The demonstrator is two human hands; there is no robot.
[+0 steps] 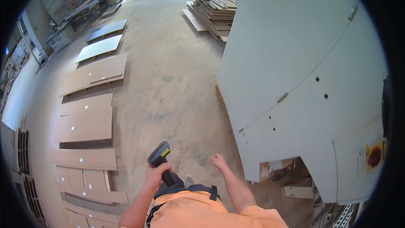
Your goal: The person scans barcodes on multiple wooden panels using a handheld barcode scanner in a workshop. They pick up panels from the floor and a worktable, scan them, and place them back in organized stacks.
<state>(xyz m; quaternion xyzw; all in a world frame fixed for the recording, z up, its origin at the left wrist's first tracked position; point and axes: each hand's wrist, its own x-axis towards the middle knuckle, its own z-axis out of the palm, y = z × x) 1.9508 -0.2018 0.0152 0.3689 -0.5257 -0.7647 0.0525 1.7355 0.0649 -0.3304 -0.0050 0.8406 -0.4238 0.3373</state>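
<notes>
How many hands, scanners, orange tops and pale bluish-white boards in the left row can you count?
Hands: 2, the left hand and the right hand
Scanners: 1, the dark handheld scanner
Orange tops: 1, the orange top
Pale boards: 2, the farther board and the nearer board
Total: 6

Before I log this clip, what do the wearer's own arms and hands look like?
The left hand and right hand are ungloved and both forearms bare, with no watch visible. A short orange sleeve tops the right arm; the left one can't be made out.
</notes>
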